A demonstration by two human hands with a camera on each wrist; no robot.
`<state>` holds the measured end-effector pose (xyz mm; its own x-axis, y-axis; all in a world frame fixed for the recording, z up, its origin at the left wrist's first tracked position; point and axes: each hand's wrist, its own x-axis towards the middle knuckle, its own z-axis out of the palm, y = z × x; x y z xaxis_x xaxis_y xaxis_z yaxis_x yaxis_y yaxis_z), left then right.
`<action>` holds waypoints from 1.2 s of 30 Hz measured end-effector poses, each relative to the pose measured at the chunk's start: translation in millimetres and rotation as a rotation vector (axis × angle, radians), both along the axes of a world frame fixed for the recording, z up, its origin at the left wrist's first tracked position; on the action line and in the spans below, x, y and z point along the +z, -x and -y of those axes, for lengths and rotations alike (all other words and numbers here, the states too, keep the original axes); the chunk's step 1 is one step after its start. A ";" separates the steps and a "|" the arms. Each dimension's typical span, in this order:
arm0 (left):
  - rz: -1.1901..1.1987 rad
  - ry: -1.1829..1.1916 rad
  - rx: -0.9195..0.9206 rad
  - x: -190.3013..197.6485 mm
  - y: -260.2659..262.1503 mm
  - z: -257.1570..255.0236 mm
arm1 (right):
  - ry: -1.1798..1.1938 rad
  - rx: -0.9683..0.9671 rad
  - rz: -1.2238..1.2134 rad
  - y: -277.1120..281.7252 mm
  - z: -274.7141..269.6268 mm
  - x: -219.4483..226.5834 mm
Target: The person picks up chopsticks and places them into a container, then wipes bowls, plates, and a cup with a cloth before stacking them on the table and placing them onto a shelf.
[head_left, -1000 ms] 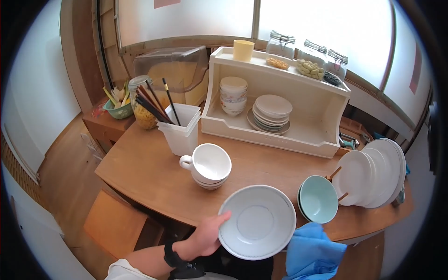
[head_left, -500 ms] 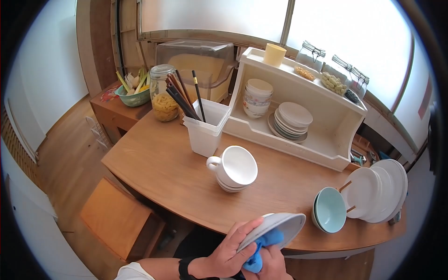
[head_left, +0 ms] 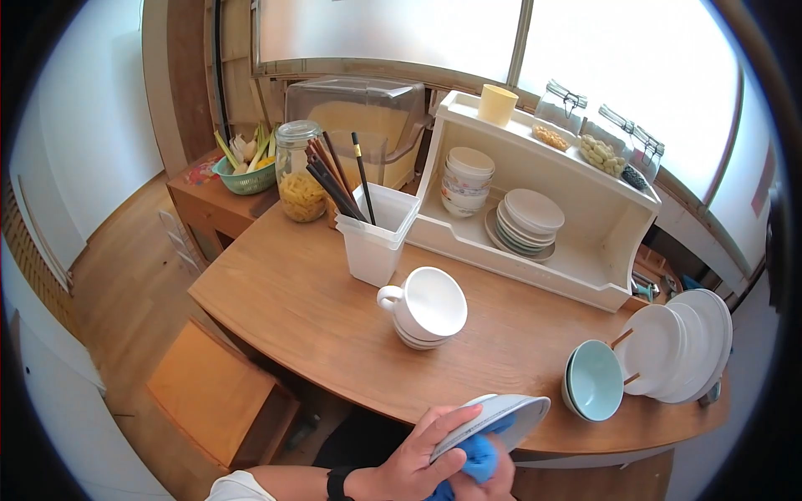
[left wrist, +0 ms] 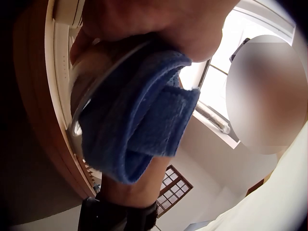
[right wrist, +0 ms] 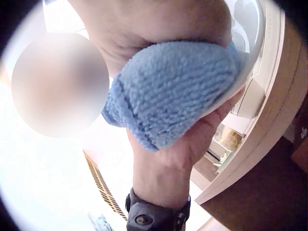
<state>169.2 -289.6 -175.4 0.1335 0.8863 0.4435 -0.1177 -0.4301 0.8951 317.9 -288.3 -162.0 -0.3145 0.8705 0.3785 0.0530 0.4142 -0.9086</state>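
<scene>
At the table's front edge my left hand (head_left: 409,463) grips a white shallow bowl (head_left: 528,416) by its rim, fingers over the outside and thumb at the near side. The bowl is tilted steeply, its inside facing right and toward me. My right hand (head_left: 499,480) holds a bunched blue cloth (head_left: 478,457) against the inside of the bowl. In the right wrist view the folded towelling cloth (right wrist: 173,91) fills the space below the palm, and in the left wrist view a cloth flap (left wrist: 159,115) hangs loose. The right fingertips are hidden.
Stacked white cups (head_left: 434,302) stand mid-table, behind them a white holder (head_left: 376,250) of chopsticks. Two mint bowls (head_left: 597,380) and upright white plates (head_left: 656,351) are at right. A cream shelf (head_left: 518,271) with crockery stands at the back, a wooden stool (head_left: 209,392) front left.
The bowl has gone from facing up in the left hand to tilted sideways, and the right hand has brought the cloth into it. The head view has shifted left.
</scene>
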 end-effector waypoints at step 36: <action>0.188 -0.331 -0.140 -44.5 -16.4 7.3 | 0.720 0.039 -0.807 -84.0 -18.2 -67.9</action>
<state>185.6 -297.0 -219.9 0.1322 0.6707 0.7299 -0.3439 -0.6596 0.6684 401.9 -270.1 -229.9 -0.2339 0.9661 -0.1096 -0.6715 -0.2420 -0.7004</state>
